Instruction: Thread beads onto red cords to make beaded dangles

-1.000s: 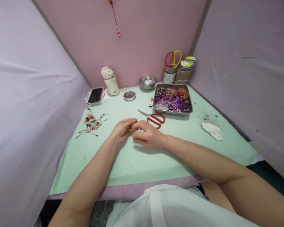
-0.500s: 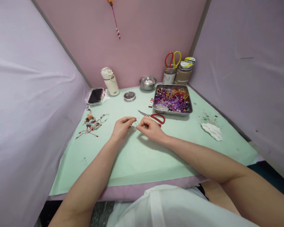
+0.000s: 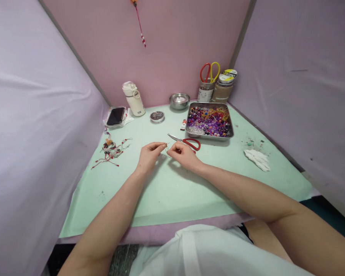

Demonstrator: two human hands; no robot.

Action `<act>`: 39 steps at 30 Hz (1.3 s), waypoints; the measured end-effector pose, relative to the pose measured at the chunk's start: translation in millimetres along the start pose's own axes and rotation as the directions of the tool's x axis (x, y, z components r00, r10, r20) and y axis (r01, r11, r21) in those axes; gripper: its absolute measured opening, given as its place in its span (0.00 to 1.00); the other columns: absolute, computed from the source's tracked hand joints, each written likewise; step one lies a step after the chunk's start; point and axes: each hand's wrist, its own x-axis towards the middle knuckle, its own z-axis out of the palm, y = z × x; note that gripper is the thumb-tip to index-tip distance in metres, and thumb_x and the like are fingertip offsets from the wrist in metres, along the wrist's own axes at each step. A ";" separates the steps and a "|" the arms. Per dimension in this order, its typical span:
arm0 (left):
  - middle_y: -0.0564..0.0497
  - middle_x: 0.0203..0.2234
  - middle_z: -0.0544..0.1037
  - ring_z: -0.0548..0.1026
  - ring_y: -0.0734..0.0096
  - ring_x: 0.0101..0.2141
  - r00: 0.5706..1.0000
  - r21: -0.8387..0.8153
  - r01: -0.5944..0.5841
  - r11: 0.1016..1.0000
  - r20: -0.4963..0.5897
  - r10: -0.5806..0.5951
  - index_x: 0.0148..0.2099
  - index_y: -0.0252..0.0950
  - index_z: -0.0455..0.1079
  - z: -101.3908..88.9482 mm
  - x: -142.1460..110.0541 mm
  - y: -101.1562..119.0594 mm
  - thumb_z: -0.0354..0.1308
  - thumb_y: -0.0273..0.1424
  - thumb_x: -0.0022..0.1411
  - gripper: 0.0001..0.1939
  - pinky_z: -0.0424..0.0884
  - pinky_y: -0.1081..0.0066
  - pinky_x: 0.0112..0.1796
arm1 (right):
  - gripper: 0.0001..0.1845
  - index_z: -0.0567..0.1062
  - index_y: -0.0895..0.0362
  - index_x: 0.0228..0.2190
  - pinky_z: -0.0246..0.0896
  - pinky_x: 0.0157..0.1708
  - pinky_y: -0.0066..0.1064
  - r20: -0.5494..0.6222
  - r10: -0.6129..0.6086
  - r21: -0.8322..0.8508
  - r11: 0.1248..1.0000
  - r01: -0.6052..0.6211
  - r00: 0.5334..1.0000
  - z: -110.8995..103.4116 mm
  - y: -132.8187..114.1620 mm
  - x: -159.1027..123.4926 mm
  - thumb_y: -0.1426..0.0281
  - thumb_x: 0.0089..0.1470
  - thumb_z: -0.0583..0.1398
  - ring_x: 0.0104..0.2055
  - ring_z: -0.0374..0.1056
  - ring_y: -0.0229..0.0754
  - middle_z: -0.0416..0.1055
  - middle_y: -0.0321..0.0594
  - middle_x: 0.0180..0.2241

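Note:
Above the middle of the green tabletop (image 3: 161,203), my left hand (image 3: 151,154) pinches a thin light-coloured cord (image 3: 167,149) between thumb and fingertips. My right hand (image 3: 184,155) is closed in a pinch on the same cord, a short way to the right. A small loop of it shows between the fingertips; its finer detail is too small to make out. Just behind my right hand lie red-handled scissors (image 3: 191,143), their blades pointing left and partly covered by that hand.
Behind stand a metal tray (image 3: 209,138) of beads and cords, a steel bowl (image 3: 179,103), a round dish (image 3: 157,117) and a cream bottle (image 3: 135,101). Left are a phone (image 3: 116,116) and beaded strings (image 3: 110,151). A white cloth (image 3: 258,160) lies at right.
Both hands have shifted very slightly to the right, fingertips still close together. The cord between them now forms a different, more curved loop.

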 end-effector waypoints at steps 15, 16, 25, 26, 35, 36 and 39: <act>0.47 0.33 0.80 0.74 0.66 0.36 0.983 0.110 -0.181 0.977 -0.018 0.184 0.32 0.37 0.78 0.4 -2.8 3.0 0.64 0.37 0.48 0.10 0.68 0.67 0.39 | 0.09 0.69 0.57 0.21 0.54 0.30 0.29 0.065 0.125 0.036 0.991 -0.127 0.990 -3.7 -8.6 -0.4 0.66 0.47 0.58 0.27 0.59 0.35 0.66 0.33 0.24; 0.47 0.33 0.80 0.75 0.66 0.36 0.979 0.126 -0.202 0.971 -0.012 0.205 0.32 0.37 0.78 0.8 -3.9 4.4 0.63 0.36 0.49 0.09 0.68 0.67 0.40 | 0.09 0.69 0.58 0.21 0.54 0.30 0.29 0.068 0.137 0.042 0.989 -0.140 0.988 -4.2 -9.4 -0.4 0.66 0.47 0.58 0.26 0.59 0.35 0.66 0.33 0.23; 0.48 0.33 0.80 0.75 0.67 0.37 0.962 0.204 -0.270 0.941 0.007 0.274 0.32 0.37 0.77 3.5 -11.1 13.5 0.60 0.34 0.52 0.07 0.68 0.69 0.38 | 0.09 0.69 0.58 0.21 0.52 0.28 0.28 0.075 0.180 0.061 0.981 -0.185 0.981 -6.1 -12.4 -0.1 0.65 0.46 0.58 0.25 0.57 0.34 0.65 0.32 0.22; 0.48 0.33 0.80 0.75 0.67 0.37 0.961 0.203 -0.273 0.940 0.007 0.278 0.32 0.37 0.76 3.5 -11.1 13.4 0.60 0.34 0.52 0.07 0.68 0.69 0.38 | 0.09 0.69 0.58 0.21 0.52 0.28 0.28 0.074 0.183 0.064 0.980 -0.188 0.980 -6.0 -12.2 0.0 0.65 0.46 0.58 0.25 0.57 0.34 0.64 0.32 0.22; 0.49 0.33 0.80 0.74 0.67 0.37 0.960 0.203 -0.276 0.940 0.019 0.278 0.32 0.37 0.77 4.2 -10.8 9.6 0.61 0.35 0.52 0.07 0.68 0.69 0.38 | 0.13 0.69 0.57 0.23 0.53 0.28 0.29 0.074 0.166 0.168 0.970 -0.176 0.983 -4.7 -8.1 1.1 0.60 0.47 0.60 0.26 0.57 0.34 0.65 0.33 0.23; 0.48 0.33 0.80 0.74 0.67 0.37 0.961 0.204 -0.274 0.940 0.025 0.274 0.32 0.37 0.77 4.3 -10.9 9.3 0.61 0.35 0.52 0.07 0.68 0.69 0.38 | 0.14 0.68 0.57 0.23 0.53 0.28 0.29 0.069 0.159 0.183 0.969 -0.169 0.985 -4.5 -7.6 1.2 0.59 0.47 0.61 0.26 0.57 0.34 0.64 0.33 0.23; 0.48 0.33 0.79 0.74 0.67 0.37 0.962 0.218 -0.273 0.937 0.043 0.270 0.32 0.38 0.76 4.8 -11.3 9.1 0.60 0.35 0.52 0.07 0.67 0.69 0.38 | 0.16 0.68 0.57 0.23 0.52 0.28 0.29 0.045 0.140 0.206 0.968 -0.146 0.989 -4.7 -5.5 2.1 0.56 0.46 0.61 0.26 0.57 0.35 0.64 0.33 0.24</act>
